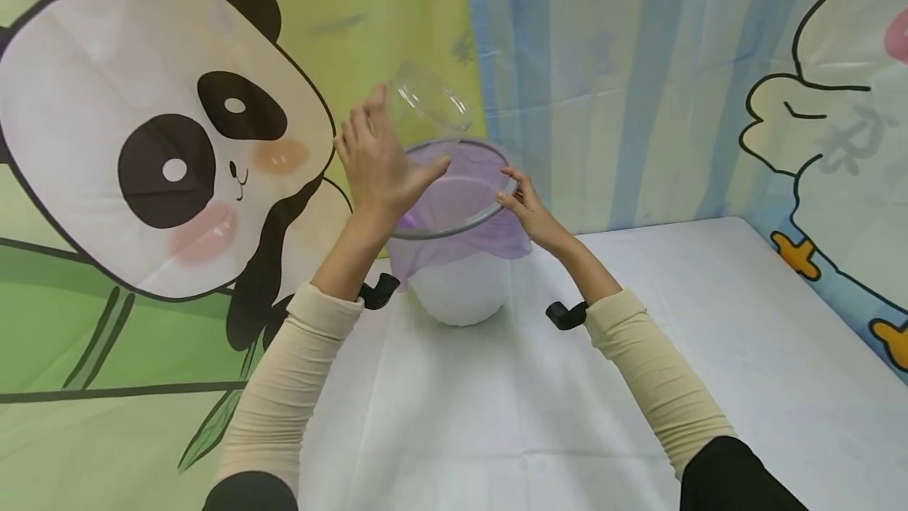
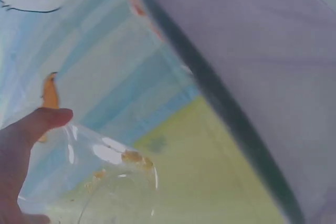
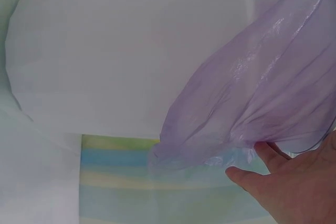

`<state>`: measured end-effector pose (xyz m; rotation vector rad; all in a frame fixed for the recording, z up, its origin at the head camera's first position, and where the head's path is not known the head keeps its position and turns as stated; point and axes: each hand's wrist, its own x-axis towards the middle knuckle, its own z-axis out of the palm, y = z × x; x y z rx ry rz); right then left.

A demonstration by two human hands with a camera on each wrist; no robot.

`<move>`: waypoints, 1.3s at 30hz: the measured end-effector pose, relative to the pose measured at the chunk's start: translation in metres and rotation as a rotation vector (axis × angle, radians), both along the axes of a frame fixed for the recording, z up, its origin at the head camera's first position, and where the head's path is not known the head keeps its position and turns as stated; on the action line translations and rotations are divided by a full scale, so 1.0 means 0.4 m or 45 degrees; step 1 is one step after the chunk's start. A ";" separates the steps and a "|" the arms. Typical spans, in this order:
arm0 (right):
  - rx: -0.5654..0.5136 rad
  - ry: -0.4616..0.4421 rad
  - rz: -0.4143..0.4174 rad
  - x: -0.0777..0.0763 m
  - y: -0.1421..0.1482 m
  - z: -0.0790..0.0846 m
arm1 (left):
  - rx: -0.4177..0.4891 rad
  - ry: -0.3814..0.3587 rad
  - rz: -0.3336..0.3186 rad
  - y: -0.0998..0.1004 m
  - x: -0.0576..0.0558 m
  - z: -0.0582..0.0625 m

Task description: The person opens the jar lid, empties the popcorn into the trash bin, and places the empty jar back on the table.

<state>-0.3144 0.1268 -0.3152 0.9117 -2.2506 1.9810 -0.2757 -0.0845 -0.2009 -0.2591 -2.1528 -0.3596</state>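
Observation:
In the head view, a white trash bin stands on the table with a purple bag lining it, folded over its grey rim. My right hand grips the rim at its right side; in the right wrist view its thumb and fingers are at the bag's outer folds. Above the rim's far left part, my left hand holds a clear plastic container, tipped over. Yellowish-brown residue clings to this container in the left wrist view, where the thumb lies at its edge.
A white cloth covers the table. Behind it hangs a printed curtain with a large panda on the left, blue stripes in the middle and a white cartoon figure at right.

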 end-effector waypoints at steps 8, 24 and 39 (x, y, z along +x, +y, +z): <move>0.011 -0.026 -0.004 -0.002 -0.002 0.001 | 0.198 0.301 0.099 0.073 0.134 -0.043; 0.012 -0.023 -0.061 -0.059 -0.004 -0.038 | 0.724 0.211 -0.035 0.229 0.280 -0.496; -0.007 -0.058 -0.042 -0.056 -0.008 -0.027 | 1.087 -0.135 -0.045 0.280 0.271 -0.805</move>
